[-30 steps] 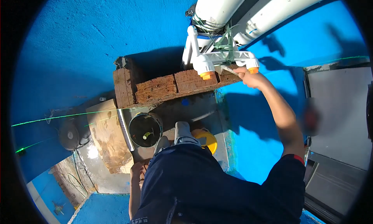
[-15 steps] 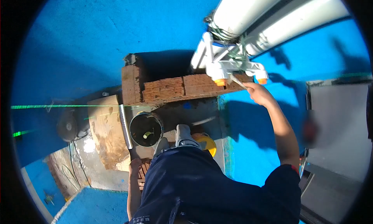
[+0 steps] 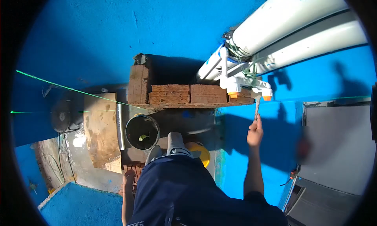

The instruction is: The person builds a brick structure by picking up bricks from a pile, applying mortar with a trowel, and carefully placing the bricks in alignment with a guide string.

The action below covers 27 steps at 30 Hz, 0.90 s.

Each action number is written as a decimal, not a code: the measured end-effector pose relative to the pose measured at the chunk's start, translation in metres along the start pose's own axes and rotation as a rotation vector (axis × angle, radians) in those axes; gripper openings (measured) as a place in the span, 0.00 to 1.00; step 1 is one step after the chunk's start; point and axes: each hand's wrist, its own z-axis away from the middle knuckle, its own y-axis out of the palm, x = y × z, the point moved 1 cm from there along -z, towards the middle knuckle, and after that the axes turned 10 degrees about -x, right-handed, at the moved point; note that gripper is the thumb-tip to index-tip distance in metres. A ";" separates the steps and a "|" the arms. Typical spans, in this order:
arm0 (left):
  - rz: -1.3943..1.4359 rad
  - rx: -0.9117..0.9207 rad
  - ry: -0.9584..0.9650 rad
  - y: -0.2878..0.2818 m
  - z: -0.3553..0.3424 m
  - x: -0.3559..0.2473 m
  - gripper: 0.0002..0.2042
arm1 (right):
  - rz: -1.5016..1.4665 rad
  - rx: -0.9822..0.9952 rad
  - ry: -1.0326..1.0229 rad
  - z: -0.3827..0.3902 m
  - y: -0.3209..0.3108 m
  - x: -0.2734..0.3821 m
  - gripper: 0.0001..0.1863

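Note:
My right hand (image 3: 255,134) is closed around a slim grey trowel-like tool (image 3: 257,108). The tool's flat end lies by the right end of a low brick wall (image 3: 169,94), close under the white pipe fitting (image 3: 245,82) with orange caps. At the lower left, my left hand (image 3: 129,176) hangs beside a stack of reddish bricks (image 3: 133,168). Its fingers are too small and shaded to read, so whether it grips a brick is unclear. A dark round bucket (image 3: 131,137) with a pale yellowish thing (image 3: 143,138) inside stands on the floor before the wall.
Thick white pipes (image 3: 294,22) run down the blue wall at upper right. A green string line (image 3: 59,86) crosses at left. A stained board (image 3: 100,133) lies beside the bucket; a round dark fan-like object (image 3: 61,116) stands farther left. A yellow bucket (image 3: 202,155) sits by my feet.
My right hand has drawn back toward me from the brick wall, still holding the tool, which now points away from me. My left hand stays low by the bricks. The view has shifted slightly.

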 end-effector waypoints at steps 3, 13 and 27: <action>-0.089 0.023 -0.033 -0.018 -0.006 -0.008 0.05 | -0.215 -0.178 -0.320 -0.011 0.018 -0.055 0.26; -0.178 -0.042 0.119 -0.038 0.002 -0.091 0.11 | 0.463 -0.131 -0.034 0.004 0.092 -0.067 0.23; -0.284 0.008 0.033 -0.009 -0.023 -0.047 0.11 | 0.185 -0.240 -0.301 -0.012 0.108 -0.069 0.19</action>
